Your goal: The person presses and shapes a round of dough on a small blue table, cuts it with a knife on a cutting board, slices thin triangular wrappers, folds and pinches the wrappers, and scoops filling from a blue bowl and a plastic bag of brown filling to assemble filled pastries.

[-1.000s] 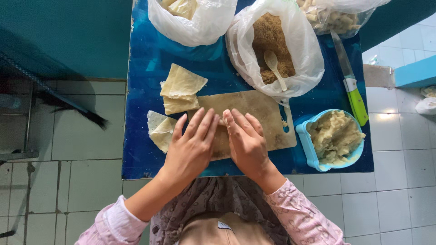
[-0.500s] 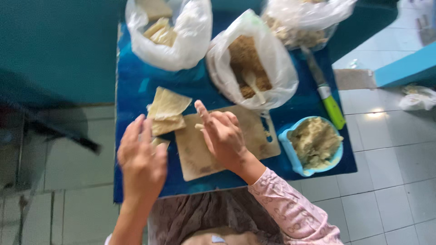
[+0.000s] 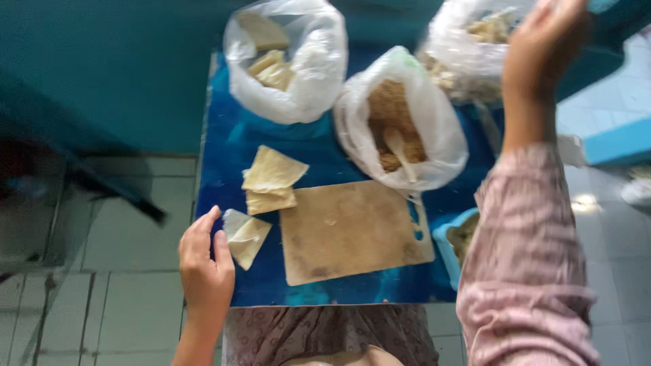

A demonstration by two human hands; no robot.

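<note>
Desk: glossy deep blue. Cutting board: pale tan wood. Wrappers: creamy yellow, folded one paler, near white. Bags: translucent white plastic; middle bag holds brown crumbly filling. Bowl: light blue. Sleeve: pink with fine pattern. Wall: teal. Floor tiles: pale grey-white, darker grout.

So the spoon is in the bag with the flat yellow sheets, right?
No. The spoon stands in the middle bag, the one with brown crumbly filling, not in the bag of flat sheets, which sits to its left. The head view shows this.
</note>
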